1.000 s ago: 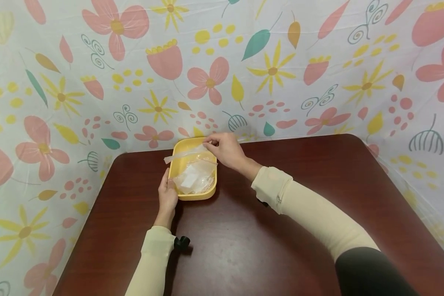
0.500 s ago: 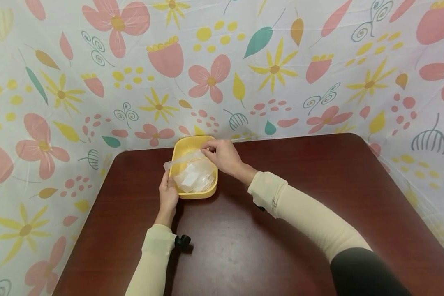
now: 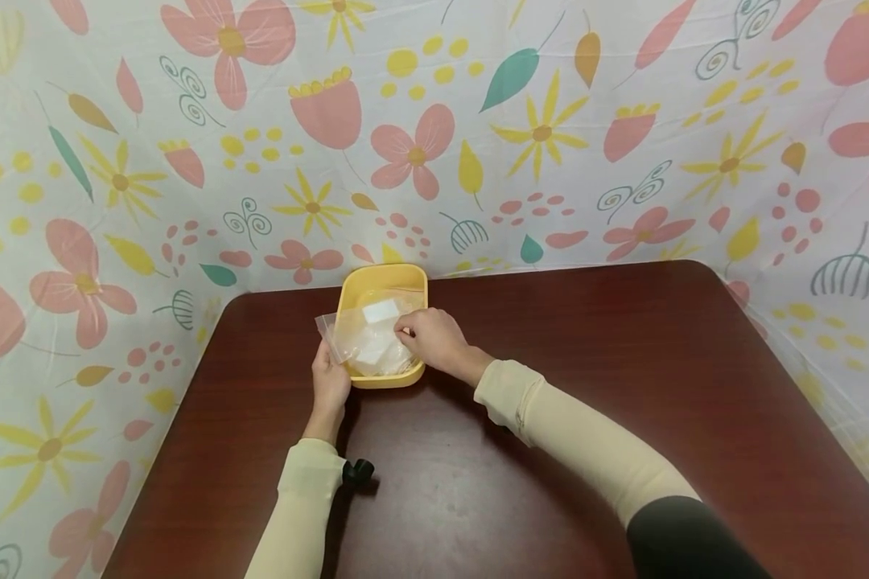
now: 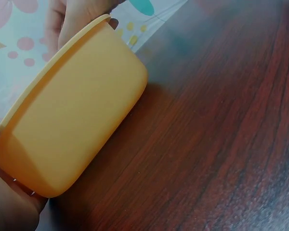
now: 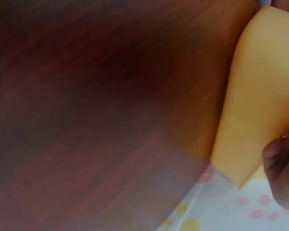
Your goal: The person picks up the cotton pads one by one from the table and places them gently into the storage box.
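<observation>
A yellow plastic container (image 3: 385, 383) with rounded corners stands at the back of the table, holding several clear plastic bags (image 3: 376, 362) with white patches. My left hand (image 3: 330, 388) grips its near left corner; the left wrist view shows that hand (image 4: 12, 204) at the end of the container wall (image 4: 77, 106). Over the right rim, my right hand (image 3: 438, 338) pinches a clear zip bag (image 3: 331, 336) that stretches across the opening and sticks out past the left rim. The right wrist view has the right fingers (image 5: 282, 168) close beside the container wall (image 5: 260, 96).
The dark reddish wooden table (image 3: 449, 482) extends toward me and to the right. A flower-printed curtain (image 3: 550, 185) hangs right behind its back edge and along both sides. A small black device (image 3: 358, 472) is fixed at my left wrist.
My right hand has come toward me along the right rim, drawing the bag from a narrow strip into a spread sheet over the container. The left hand keeps its place.
</observation>
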`<action>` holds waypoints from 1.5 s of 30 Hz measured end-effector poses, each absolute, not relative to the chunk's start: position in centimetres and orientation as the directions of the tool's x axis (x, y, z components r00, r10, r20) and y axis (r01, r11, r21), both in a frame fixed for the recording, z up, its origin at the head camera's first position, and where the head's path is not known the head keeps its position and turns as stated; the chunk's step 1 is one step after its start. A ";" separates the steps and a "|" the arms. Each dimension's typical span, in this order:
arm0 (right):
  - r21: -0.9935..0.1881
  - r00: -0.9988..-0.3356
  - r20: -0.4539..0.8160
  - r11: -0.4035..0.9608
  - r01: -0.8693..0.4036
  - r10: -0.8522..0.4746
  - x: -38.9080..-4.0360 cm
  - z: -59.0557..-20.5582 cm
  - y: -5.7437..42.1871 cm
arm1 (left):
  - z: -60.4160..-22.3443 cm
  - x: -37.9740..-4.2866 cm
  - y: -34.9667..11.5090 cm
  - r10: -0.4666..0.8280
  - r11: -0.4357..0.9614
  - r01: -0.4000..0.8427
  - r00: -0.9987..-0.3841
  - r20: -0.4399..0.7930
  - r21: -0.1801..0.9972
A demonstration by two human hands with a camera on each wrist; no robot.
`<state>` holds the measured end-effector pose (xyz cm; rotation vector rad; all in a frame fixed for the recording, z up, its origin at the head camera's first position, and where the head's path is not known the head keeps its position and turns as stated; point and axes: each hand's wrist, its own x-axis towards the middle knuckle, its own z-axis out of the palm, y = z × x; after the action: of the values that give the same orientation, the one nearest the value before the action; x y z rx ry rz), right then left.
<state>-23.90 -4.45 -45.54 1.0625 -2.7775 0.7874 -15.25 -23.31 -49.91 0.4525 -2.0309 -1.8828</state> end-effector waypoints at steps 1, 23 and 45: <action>-0.397 -0.751 0.213 0.648 -0.651 -0.625 -23.8 -45.4 -4.6 | -49.9 -15.2 -23.3 -0.446 0.069 -0.004 -0.895 0.027 0.998; 0.068 -0.678 -0.050 0.675 -0.735 -0.733 -23.6 -44.4 -7.2 | -49.8 -15.1 -23.7 -0.424 0.030 0.021 -0.905 0.032 0.999; -0.104 -0.664 0.017 0.659 -0.745 -0.748 -24.0 -44.4 -6.3 | -50.1 -15.3 -23.5 -0.417 0.021 0.010 -0.909 0.017 1.000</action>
<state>-24.01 -6.32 -44.43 1.2983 -2.8856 0.1617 -15.30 -23.53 -50.11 0.4181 -1.9967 -1.9596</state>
